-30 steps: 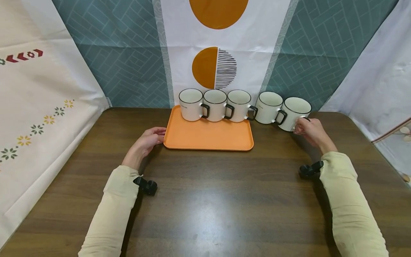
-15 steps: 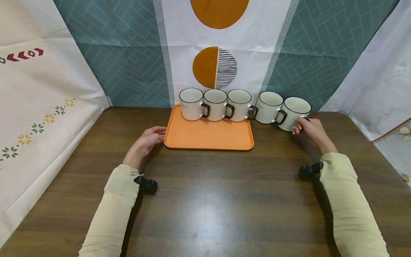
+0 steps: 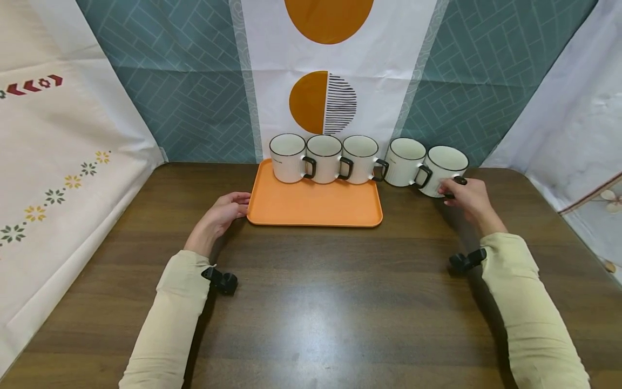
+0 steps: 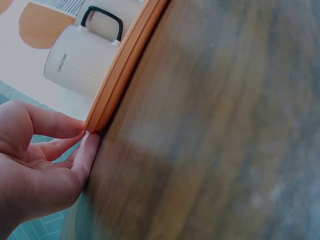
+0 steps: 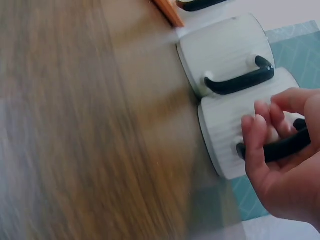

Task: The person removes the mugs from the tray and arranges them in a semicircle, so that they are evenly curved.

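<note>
An orange tray lies on the table, with three white mugs with black rims and handles in a row along its back; the leftmost mug is one of them. My left hand holds the tray's left edge; in the left wrist view its thumb and forefinger meet at the tray's corner. Right of the tray stand two more such mugs, side by side. My right hand has its fingers curled loosely round the handle of the far-right mug. Beside that one is the other mug.
A wooden table spreads out in front of the tray. Behind the mugs hangs a patterned cloth, and pale cloths flank the table at left and right. Each wrist carries a small black camera; the left camera sits close over the table.
My right hand's grip has loosened, and more of the far-right mug's black handle shows between its fingers. The tray, the mugs and my left hand stay in place.
</note>
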`<action>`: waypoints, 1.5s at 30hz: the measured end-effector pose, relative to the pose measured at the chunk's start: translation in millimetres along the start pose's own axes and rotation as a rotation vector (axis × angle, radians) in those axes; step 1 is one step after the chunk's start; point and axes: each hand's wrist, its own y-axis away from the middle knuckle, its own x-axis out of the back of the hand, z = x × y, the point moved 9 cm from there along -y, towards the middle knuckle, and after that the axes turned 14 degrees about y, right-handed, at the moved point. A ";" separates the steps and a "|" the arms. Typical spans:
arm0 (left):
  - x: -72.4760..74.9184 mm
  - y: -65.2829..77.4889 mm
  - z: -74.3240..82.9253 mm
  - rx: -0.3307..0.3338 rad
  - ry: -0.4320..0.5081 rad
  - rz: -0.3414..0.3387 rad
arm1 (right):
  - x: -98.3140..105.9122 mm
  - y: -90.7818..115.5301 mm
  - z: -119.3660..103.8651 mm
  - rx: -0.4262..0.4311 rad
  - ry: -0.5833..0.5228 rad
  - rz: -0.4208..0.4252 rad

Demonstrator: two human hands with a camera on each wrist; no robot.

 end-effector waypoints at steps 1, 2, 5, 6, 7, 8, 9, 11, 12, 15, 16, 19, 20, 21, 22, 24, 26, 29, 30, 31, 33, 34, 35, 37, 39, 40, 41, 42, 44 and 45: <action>0.2 -0.1 -0.4 0.000 0.003 0.000 | 0.3 0.4 0.0 -0.008 0.006 0.013; 0.3 -0.2 -0.9 0.000 0.006 -0.001 | 0.7 0.7 0.3 -0.015 0.003 0.024; -0.5 -0.4 -1.8 0.002 0.017 -0.009 | 2.8 2.0 1.7 -0.034 -0.028 0.063; -0.9 -0.4 -1.9 0.001 0.017 -0.009 | 4.3 2.5 2.4 -0.039 -0.038 0.080; -1.2 -0.4 -1.9 0.001 0.019 -0.010 | 6.0 3.2 2.5 -0.041 -0.039 0.099; -1.3 -0.8 -1.9 0.001 0.019 -0.011 | 7.9 3.8 2.5 -0.041 -0.030 0.118; -1.3 -0.8 -1.8 0.000 0.021 -0.010 | 9.8 4.7 1.5 -0.033 0.012 0.139; -0.5 -0.9 -1.5 0.001 0.023 -0.006 | 15.7 7.3 -3.2 -0.004 0.184 0.198; -0.1 -0.9 -1.4 0.001 0.024 -0.005 | 18.2 8.8 -6.7 0.017 0.297 0.227; 1.2 -0.2 -0.8 0.002 0.022 -0.001 | 26.2 14.4 -18.1 0.068 0.625 0.329; 1.4 0.1 -0.6 0.001 0.020 0.000 | 28.9 16.1 -21.4 0.080 0.693 0.363; 0.9 0.6 0.6 -0.014 0.015 -0.012 | 36.7 19.5 -28.4 0.102 0.754 0.440; 0.6 0.6 0.9 -0.018 0.014 -0.016 | 39.4 20.7 -30.8 0.108 0.747 0.469; 0.2 0.5 1.2 -0.021 0.016 -0.021 | 41.7 22.0 -33.4 0.113 0.738 0.498; -0.2 0.4 1.5 -0.024 0.017 -0.027 | 43.5 23.3 -37.0 0.126 0.727 0.531; -0.6 0.3 2.0 -0.025 0.020 -0.034 | 44.4 26.9 -46.2 0.161 0.706 0.590; -0.6 0.0 2.0 -0.022 0.023 -0.036 | 41.7 30.6 -56.8 0.218 0.683 0.638; 0.1 -0.2 2.0 -0.015 0.019 -0.030 | 30.0 35.8 -71.6 0.298 0.645 0.647; 0.1 -0.3 2.2 -0.014 0.020 -0.029 | 24.2 36.8 -75.6 0.315 0.631 0.636; 0.1 -0.4 2.4 -0.013 0.022 -0.029 | 17.5 36.7 -78.9 0.332 0.614 0.612; 0.8 -0.7 2.8 -0.013 0.024 -0.026 | 0.8 33.7 -83.5 0.351 0.582 0.517; 1.1 -0.6 3.1 -0.015 0.020 -0.025 | -8.6 30.7 -84.7 0.349 0.566 0.456; 1.6 -0.7 3.2 -0.015 0.021 -0.023 | -18.3 27.3 -85.7 0.348 0.544 0.394; 2.5 -0.7 3.0 -0.017 0.021 -0.020 | -37.8 19.4 -85.2 0.336 0.488 0.260; 3.1 -0.3 2.9 -0.020 0.017 -0.015 | -55.4 11.7 -82.5 0.306 0.434 0.147; 3.3 -0.3 2.7 -0.020 0.012 -0.014 | -62.9 7.8 -80.9 0.290 0.416 0.109; 3.2 -0.2 2.4 -0.019 0.011 -0.015 | -69.7 4.6 -79.3 0.279 0.407 0.078; 2.7 -0.1 2.2 -0.020 0.012 -0.017 | -75.3 1.0 -77.4 0.270 0.416 0.059; 1.9 -0.4 2.1 -0.019 0.010 -0.020 | -84.5 -5.8 -73.8 0.255 0.450 0.039; 1.5 -0.6 2.0 -0.017 0.010 -0.022 | -88.0 -8.6 -72.4 0.252 0.476 0.039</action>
